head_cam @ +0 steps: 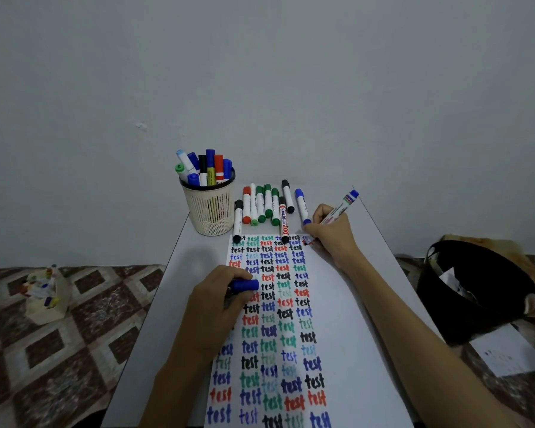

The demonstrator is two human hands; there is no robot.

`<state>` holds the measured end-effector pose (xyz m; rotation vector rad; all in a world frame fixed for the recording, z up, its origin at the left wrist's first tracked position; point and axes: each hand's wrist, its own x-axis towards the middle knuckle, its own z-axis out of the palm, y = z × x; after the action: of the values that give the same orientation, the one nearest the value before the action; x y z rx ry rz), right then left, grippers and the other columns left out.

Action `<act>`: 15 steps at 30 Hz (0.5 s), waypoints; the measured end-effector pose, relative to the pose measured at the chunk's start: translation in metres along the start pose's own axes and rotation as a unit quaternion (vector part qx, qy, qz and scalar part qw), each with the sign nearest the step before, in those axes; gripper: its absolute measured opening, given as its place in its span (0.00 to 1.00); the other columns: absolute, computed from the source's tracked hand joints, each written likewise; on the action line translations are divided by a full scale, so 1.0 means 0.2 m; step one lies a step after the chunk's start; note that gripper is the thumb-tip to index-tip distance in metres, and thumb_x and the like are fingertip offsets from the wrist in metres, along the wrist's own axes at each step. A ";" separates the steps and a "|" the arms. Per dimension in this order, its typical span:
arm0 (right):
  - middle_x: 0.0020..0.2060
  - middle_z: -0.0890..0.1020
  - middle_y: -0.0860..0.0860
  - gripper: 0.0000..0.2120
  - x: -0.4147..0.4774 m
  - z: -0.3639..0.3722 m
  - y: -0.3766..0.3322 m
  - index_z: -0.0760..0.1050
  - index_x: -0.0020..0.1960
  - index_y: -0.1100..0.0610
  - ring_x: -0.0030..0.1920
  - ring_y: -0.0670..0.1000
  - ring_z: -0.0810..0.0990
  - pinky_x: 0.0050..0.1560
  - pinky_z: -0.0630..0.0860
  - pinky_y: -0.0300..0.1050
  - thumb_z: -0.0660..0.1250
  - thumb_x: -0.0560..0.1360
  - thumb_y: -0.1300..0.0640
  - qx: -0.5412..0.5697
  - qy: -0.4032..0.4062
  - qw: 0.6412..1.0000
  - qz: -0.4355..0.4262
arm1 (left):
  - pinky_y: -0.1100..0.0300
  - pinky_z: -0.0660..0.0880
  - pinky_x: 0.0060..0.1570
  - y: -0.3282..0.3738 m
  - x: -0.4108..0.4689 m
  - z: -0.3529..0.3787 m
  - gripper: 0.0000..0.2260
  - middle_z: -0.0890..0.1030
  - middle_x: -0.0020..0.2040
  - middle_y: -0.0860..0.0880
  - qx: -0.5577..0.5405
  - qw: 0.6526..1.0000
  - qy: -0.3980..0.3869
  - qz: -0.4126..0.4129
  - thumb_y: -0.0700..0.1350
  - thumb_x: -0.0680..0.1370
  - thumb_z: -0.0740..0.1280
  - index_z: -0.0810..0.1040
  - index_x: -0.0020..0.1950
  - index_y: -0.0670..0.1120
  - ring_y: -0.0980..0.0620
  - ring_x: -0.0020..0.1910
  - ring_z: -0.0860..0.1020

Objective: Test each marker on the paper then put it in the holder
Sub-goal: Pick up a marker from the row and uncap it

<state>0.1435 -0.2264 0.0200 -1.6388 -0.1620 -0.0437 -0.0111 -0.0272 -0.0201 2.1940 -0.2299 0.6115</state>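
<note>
One slim white-barrelled marker (340, 208) with a blue end is in use. It looks light and stiff, its smooth plastic likely a little slippery, so it is best pinched low on the barrel near the tip. The right hand (331, 233) does just that, fingers curled tight round it, with the tip down at the top right corner of the white paper sheet (346, 304) covered in coloured "test" words. The left hand (217, 304) rests on the sheet, fingers clamped on a blue plastic cap (244, 285). Several capped markers (267, 202) lie in a row at the paper's far edge, beside the cream mesh holder (210, 211), which is full of markers.
</note>
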 end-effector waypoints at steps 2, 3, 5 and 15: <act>0.26 0.74 0.57 0.15 0.01 0.00 0.01 0.67 0.33 0.60 0.23 0.48 0.72 0.25 0.74 0.36 0.67 0.69 0.75 -0.013 0.002 1.000 -0.003 | 0.71 0.72 0.48 0.00 0.00 0.00 0.09 0.79 0.48 0.53 0.001 1.000 0.001 -0.001 0.42 0.73 0.71 0.78 0.52 0.47 0.59 0.48 0.76; 0.26 0.73 0.57 0.15 0.01 0.00 0.02 0.67 0.33 0.60 0.23 0.48 0.72 0.25 0.73 0.36 0.67 0.69 0.75 -0.015 0.002 1.000 -0.004 | 0.71 0.72 0.48 0.00 0.00 0.00 0.09 0.79 0.48 0.53 0.003 1.000 0.002 0.001 0.44 0.73 0.70 0.78 0.52 0.47 0.59 0.48 0.76; 0.25 0.73 0.56 0.15 0.01 0.01 0.02 0.67 0.33 0.59 0.22 0.47 0.72 0.25 0.72 0.35 0.67 0.69 0.75 -0.019 0.000 1.000 -0.006 | 0.71 0.72 0.49 0.00 0.00 0.00 0.09 0.78 0.47 0.54 0.006 1.000 0.002 0.003 0.46 0.72 0.68 0.78 0.52 0.48 0.60 0.47 0.75; 0.27 0.72 0.56 0.15 0.02 0.02 0.04 0.66 0.32 0.60 0.27 0.49 0.72 0.33 0.76 0.38 0.65 0.66 0.77 -0.064 0.008 0.996 -0.054 | 0.74 0.70 0.48 0.01 -0.01 0.00 0.08 0.78 0.47 0.54 0.009 1.000 -0.002 0.006 0.49 0.72 0.67 0.76 0.51 0.52 0.62 0.47 0.75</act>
<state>0.1485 -0.2228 0.0124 -1.7564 -0.2406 -0.1520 -0.0131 -0.0282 -0.0190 2.2131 -0.2412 0.6192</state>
